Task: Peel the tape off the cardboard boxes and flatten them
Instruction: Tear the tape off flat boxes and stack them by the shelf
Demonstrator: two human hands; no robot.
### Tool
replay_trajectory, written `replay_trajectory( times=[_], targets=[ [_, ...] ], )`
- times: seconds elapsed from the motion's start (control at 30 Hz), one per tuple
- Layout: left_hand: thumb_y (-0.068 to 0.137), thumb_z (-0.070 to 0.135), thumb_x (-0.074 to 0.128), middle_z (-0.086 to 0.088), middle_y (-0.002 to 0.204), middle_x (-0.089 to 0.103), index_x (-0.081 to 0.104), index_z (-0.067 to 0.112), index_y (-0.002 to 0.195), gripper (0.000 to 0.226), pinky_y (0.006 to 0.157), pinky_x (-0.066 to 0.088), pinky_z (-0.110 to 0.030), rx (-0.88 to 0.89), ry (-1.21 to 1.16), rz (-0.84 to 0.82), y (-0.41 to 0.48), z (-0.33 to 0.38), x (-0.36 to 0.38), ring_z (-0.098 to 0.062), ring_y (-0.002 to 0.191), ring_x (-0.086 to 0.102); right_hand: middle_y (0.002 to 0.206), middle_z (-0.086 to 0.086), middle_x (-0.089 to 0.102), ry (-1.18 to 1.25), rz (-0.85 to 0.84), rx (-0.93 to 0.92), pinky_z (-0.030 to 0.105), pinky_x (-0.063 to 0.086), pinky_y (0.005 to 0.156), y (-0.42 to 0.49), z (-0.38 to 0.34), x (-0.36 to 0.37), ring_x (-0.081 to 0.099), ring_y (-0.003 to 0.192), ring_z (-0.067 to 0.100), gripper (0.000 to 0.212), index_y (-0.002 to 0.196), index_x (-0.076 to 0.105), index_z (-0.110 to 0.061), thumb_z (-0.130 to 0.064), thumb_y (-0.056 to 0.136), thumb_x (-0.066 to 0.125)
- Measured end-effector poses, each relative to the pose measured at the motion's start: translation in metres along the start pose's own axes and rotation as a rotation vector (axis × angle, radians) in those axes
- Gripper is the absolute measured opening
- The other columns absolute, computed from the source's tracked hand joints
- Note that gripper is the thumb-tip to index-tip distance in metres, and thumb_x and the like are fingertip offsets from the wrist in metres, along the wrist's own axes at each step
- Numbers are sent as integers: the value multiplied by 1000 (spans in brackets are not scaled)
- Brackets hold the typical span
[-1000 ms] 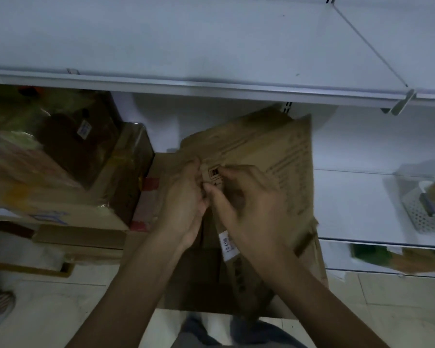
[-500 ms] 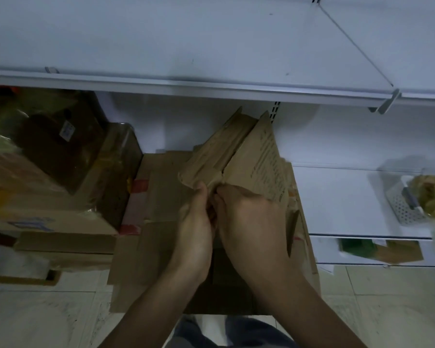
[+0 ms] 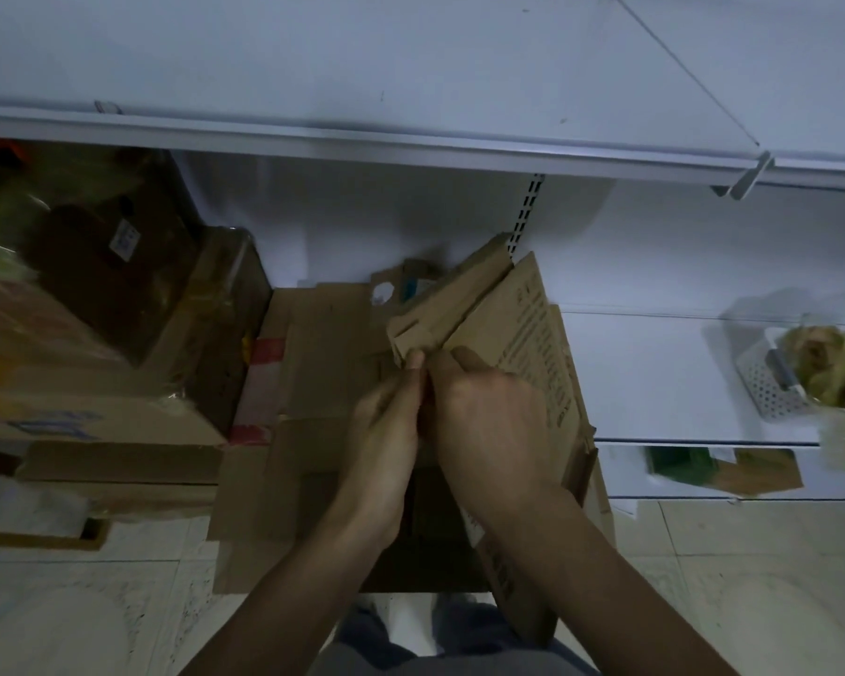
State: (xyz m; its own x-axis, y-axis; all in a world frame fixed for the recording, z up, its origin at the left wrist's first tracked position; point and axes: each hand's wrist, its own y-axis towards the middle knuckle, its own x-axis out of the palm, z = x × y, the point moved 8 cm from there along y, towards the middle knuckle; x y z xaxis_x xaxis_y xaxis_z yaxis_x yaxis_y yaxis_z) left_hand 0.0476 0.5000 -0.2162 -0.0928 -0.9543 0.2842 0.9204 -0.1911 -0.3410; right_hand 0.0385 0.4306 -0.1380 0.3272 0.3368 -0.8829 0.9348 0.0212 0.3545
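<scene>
Left hand (image 3: 386, 431), right hand (image 3: 491, 422) on box (image 3: 532, 319)

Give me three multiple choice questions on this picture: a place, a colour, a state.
1. Where is the white basket? A on the floor; B on the right shelf; C on the top shelf.
2. What colour is the tape on the flat cardboard? A blue; B green; C red.
3. The left hand and right hand are: A empty; B gripping the folded box; C lifting the basket.
Answers: B, it sits on that shelf; C, red strips show; B, fingers pinch its edge.
</scene>
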Motion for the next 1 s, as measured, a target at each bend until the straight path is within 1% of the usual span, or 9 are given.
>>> replay_trajectory(
  times=[0.07, 0.13, 0.27, 0.4, 0.53, 0.63, 0.73, 0.87, 1.0],
  targets=[
    [88, 44, 49, 1, 98, 75, 75, 28, 92, 31, 81, 50, -30, -10, -23, -15, 0, 1, -4, -10, 94, 70, 67, 7, 65, 54, 10, 8, 25, 44, 39, 3, 6, -2, 57, 47, 18, 8, 80, 70, -5, -4, 75, 76],
    [95, 38, 47, -1, 94, 75, 78, 26, 86, 35, 77, 49, -29, -44, -85, -13, 4, 2, -12, -11, 89, 71, 74, 2, 67, 204, 38, 22, 25, 49, 50, 2, 16, -5, 60, 58, 11, 2, 81, 70, -8, -6, 82, 70],
    [91, 36, 49, -8, 97, 74, 74, 15, 95, 33, 75, 49, -30, -71, -205, -38, 8, 8, -26, -14, 86, 71, 94, -5, 69, 592, 106, 80, 17, 53, 73, -11, 28, -10, 64, 86, 2, 13, 97, 72, -12, -8, 88, 63],
    [87, 41, 48, -12, 102, 73, 73, 15, 97, 38, 79, 48, -33, -49, -108, -77, 4, 11, -23, -19, 92, 70, 101, -3, 66, 538, 101, 102, 18, 53, 79, -15, 31, -6, 62, 90, 3, 38, 123, 63, -16, -8, 86, 68],
    [83, 48, 45, -3, 92, 75, 77, 29, 81, 38, 80, 45, -34, -36, 46, -89, 2, 15, -18, -14, 90, 70, 96, 8, 64, 337, 158, -10, 35, 56, 65, -11, 33, -13, 62, 81, 18, 25, 106, 71, -11, -10, 82, 73],
    [79, 48, 49, -3, 87, 74, 76, 23, 83, 37, 77, 46, -34, -66, 50, -123, 3, 15, -14, -14, 81, 70, 88, 10, 64, 303, 280, -83, 28, 52, 60, -14, 38, -22, 60, 75, 16, 14, 93, 74, -6, -12, 81, 73],
    [76, 45, 51, -4, 82, 73, 71, 16, 88, 38, 73, 48, -33, -98, 4, -145, 5, 16, -12, -13, 74, 68, 86, 10, 62, 318, 321, -135, 23, 48, 59, -16, 38, -23, 55, 75, 11, 12, 85, 73, -3, -14, 84, 67],
    [75, 45, 51, -3, 80, 73, 72, 16, 86, 37, 70, 47, -31, -111, 2, -139, 6, 18, -11, -11, 72, 69, 88, 8, 60, 378, 282, -166, 24, 49, 62, -14, 40, -21, 56, 77, 11, 12, 93, 73, -5, -13, 86, 68],
    [77, 50, 48, -5, 83, 74, 71, 16, 87, 42, 73, 50, -32, -29, 135, -103, 9, 29, -11, -14, 79, 71, 88, 6, 60, 431, 198, -196, 22, 47, 60, -5, 40, -21, 55, 74, 9, 20, 104, 72, -7, -14, 86, 68]
  ],
)
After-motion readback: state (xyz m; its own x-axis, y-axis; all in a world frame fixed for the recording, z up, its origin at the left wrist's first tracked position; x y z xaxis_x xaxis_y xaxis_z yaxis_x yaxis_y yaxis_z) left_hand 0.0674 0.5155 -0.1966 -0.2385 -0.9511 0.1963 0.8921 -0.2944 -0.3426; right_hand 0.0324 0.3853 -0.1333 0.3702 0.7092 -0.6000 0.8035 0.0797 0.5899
